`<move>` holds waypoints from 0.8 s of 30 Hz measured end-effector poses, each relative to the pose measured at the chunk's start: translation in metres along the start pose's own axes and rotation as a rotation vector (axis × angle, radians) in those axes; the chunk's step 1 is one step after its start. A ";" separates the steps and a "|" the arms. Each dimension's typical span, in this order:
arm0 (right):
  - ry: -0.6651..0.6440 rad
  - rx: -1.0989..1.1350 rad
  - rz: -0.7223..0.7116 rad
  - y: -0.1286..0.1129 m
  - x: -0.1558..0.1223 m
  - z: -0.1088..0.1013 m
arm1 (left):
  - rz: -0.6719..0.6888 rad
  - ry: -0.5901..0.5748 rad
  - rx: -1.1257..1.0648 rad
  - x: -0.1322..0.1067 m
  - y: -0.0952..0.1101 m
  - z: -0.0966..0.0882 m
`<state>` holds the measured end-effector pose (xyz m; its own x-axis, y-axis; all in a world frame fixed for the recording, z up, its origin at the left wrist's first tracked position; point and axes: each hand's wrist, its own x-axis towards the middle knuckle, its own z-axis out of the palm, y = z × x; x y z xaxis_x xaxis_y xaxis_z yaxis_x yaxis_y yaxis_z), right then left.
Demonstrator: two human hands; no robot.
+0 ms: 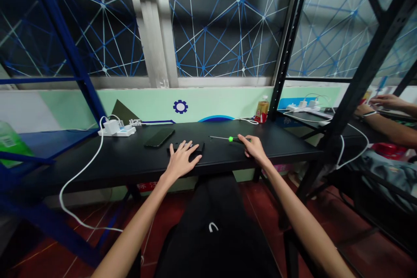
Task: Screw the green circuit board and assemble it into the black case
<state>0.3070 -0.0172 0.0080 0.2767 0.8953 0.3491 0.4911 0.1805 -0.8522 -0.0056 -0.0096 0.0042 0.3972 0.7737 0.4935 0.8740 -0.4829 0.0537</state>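
My left hand (181, 159) lies flat with fingers spread on a small black device (195, 147) near the front of the black table (130, 160). My right hand (253, 146) rests on the table with its fingers curled over the handle end of a screwdriver (228, 138), whose green collar and thin metal shaft point left. A dark phone (159, 137) lies face up just left of and behind the left hand.
A white power strip (116, 129) with a charger and a white cable (78, 173) sits at the back left. A bottle of amber drink (262, 110) stands at the back right. Black shelf posts (365, 74) rise on the right, where another person's hands (387, 102) work.
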 end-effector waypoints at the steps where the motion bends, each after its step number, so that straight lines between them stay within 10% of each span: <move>1: 0.033 -0.017 0.010 0.002 0.001 -0.002 | -0.003 -0.010 -0.001 0.000 0.000 0.000; 24: 0.095 -0.306 -0.078 0.002 0.001 0.001 | 0.004 0.001 -0.007 0.000 0.005 0.002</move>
<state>0.3079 -0.0154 0.0064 0.2970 0.8390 0.4559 0.7356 0.1034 -0.6695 -0.0003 -0.0114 0.0028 0.4008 0.7714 0.4943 0.8702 -0.4892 0.0578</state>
